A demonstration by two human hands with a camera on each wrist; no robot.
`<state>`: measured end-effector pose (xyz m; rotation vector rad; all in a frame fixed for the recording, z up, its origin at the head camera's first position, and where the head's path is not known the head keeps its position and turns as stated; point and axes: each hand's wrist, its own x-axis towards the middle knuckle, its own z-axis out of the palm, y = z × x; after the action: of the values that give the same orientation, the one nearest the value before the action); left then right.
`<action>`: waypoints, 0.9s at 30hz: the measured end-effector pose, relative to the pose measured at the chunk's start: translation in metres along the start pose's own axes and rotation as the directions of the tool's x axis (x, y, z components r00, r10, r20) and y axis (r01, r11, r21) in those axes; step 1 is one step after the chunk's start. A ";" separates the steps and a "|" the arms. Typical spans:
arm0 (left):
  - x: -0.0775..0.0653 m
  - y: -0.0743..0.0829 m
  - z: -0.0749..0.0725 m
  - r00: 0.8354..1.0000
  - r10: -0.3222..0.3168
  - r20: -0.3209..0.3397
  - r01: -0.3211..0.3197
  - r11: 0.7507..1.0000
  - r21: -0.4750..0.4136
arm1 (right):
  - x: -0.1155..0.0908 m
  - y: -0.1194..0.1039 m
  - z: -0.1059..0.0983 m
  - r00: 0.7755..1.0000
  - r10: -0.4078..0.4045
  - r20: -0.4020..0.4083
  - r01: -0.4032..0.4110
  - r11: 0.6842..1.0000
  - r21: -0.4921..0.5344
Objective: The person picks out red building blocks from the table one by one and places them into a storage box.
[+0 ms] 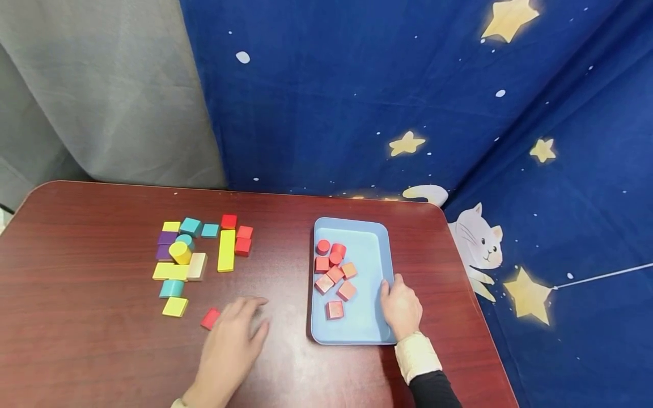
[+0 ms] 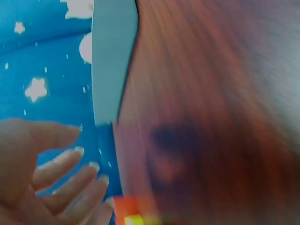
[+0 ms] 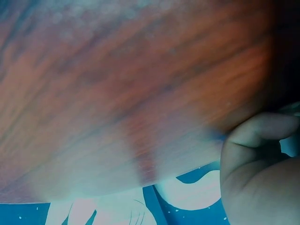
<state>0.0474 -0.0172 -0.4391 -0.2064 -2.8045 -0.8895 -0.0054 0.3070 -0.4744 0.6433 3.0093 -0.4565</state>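
My right hand [image 1: 402, 306] grips the right rim of a light blue tray [image 1: 374, 317], thumb on the inner side. Several red blocks [image 1: 334, 310], cubes and cylinders, lie in the tray's left half. My left hand [image 1: 232, 340] hovers over the table left of the tray, fingers loosely bent. The left wrist view shows nothing between the fingers of that hand [image 2: 61, 183]. Beside it lies a flat red block [image 1: 210, 318], partly overlapped by the hand in the head view. In the right wrist view the right hand [image 3: 258, 159] appears at the right edge with bent fingers.
Farther left is a loose group of blocks: a long yellow block [image 1: 227, 251], a yellow cylinder [image 1: 179, 252], teal blocks [image 1: 191, 226], purple blocks [image 1: 167, 238] and red blocks [image 1: 243, 246]. A blue star-patterned curtain [image 1: 326, 113] hangs behind the brown table [image 1: 92, 317].
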 end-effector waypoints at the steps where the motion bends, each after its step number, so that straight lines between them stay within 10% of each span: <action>1: -0.003 -0.006 -0.003 1.000 -0.020 -0.021 0.021 1.000 0.013 | 0.000 0.000 0.000 1.000 -0.001 -0.001 0.001 1.000 -0.003; 12: -0.023 -0.051 -0.016 0.982 -0.177 -0.065 0.184 0.975 0.125 | 0.000 -0.001 -0.002 1.000 0.007 0.005 -0.007 1.000 -0.003; 27: -0.020 -0.056 -0.016 0.982 -0.190 -0.011 0.190 0.969 0.157 | 0.001 0.000 -0.003 1.000 0.003 -0.001 -0.003 1.000 0.002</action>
<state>0.0581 -0.0731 -0.4620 0.0853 -2.9181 -0.6991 -0.0058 0.3082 -0.4716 0.6483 3.0091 -0.4588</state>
